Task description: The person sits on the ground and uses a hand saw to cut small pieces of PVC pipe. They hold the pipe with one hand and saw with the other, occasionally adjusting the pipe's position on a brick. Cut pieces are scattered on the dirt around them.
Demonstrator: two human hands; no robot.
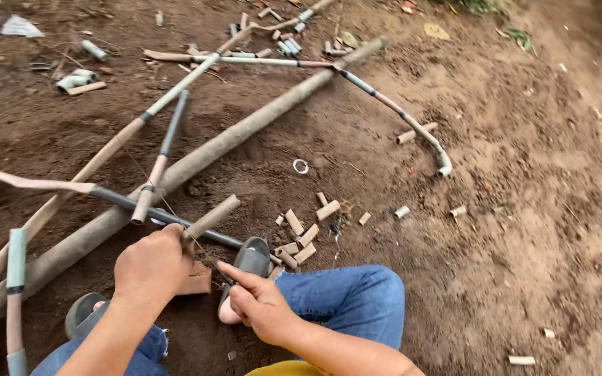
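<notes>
The left hand is clenched around a short pipe section, the right hand pinches a thin tool, cut pipe offcuts lie at 2 o'clock, and long pipes remain whole.

Your left hand curled in a fist, knuckles up, forearm rising from the lower left, your right hand loosely closed with forefinger stretched leftward, wrist bent, forearm entering from the lower right, hands near each other, not touching

An outdoor work yard on bare soil. Muddy pipes and cut pipe offcuts lie scattered about, with dry leaves.
</notes>
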